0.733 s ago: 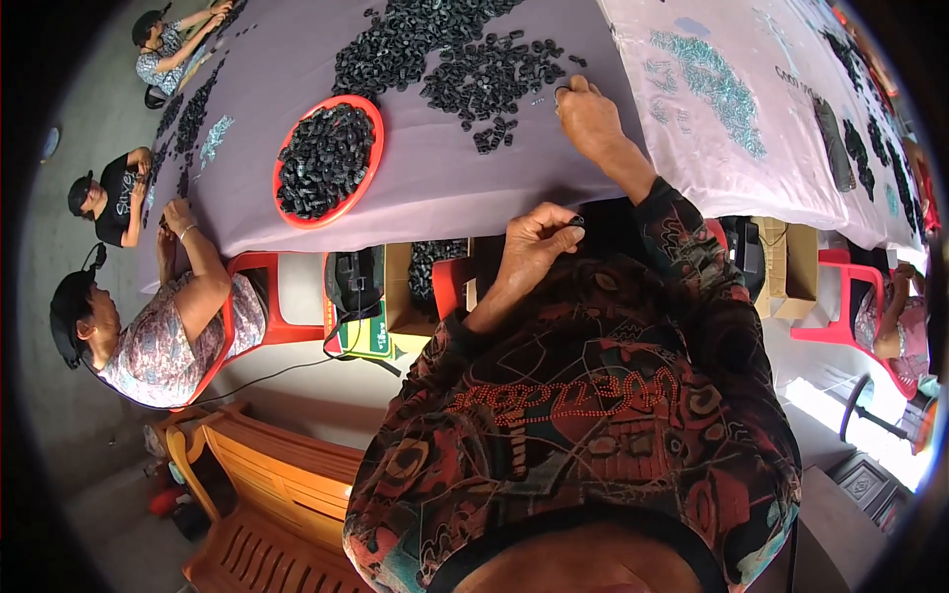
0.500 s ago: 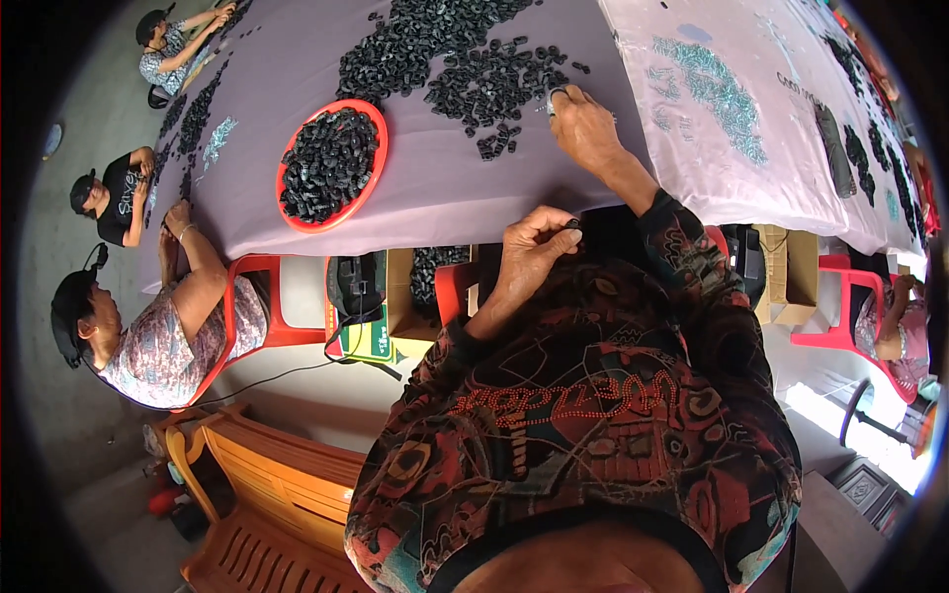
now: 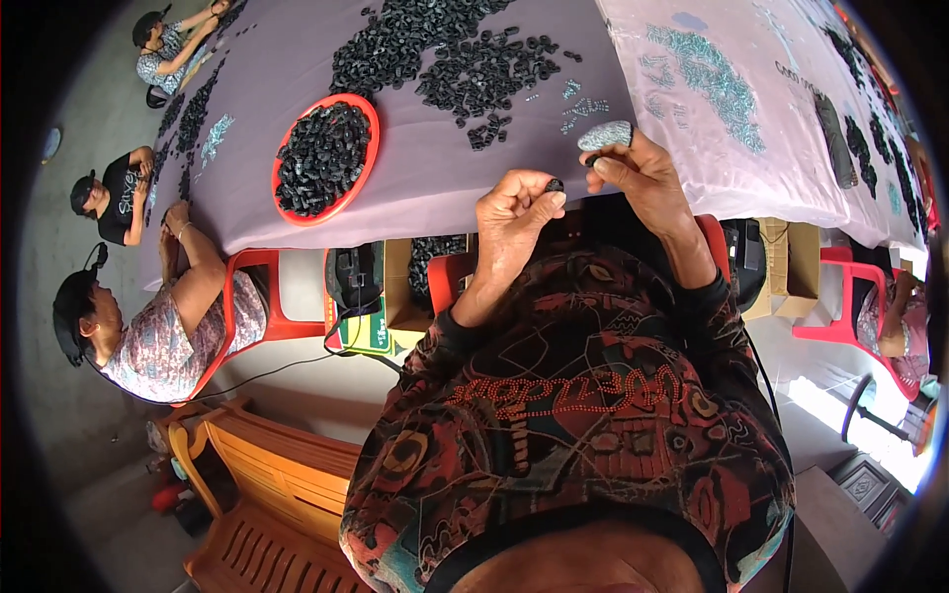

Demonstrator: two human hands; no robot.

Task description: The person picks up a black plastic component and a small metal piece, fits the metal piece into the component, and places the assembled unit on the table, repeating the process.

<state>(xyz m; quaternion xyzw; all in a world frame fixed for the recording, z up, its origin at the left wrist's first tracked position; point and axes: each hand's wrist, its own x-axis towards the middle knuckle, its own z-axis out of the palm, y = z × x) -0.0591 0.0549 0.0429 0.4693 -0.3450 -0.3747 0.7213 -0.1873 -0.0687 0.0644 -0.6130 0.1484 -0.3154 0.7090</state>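
My left hand (image 3: 514, 219) is closed at the table's near edge, pinching a small black oval piece (image 3: 556, 185) between thumb and fingers. To its right, my right hand (image 3: 647, 188) is closed in a pinch too, with a small dark piece (image 3: 591, 160) at its fingertips. A grey fabric cover (image 3: 605, 136) sits on one finger of that hand. Just beyond it lie small silvery-blue pieces (image 3: 587, 111). Loose black pieces (image 3: 484, 79) like those I hold spread over the purple cloth (image 3: 425, 188) farther back.
A red round basket (image 3: 370, 158) full of black pieces stands at left. A larger black heap (image 3: 395, 44) lies behind. More silvery-blue pieces (image 3: 717, 89) cover the pale cloth at right. A seated person (image 3: 168, 326) works at left, by a red chair (image 3: 282, 316); others sit farther off.
My right hand has drawn back from the loose black pieces toward my body, uncovering the silvery-blue pieces. My left hand has risen slightly and shifted left, still holding its black piece.
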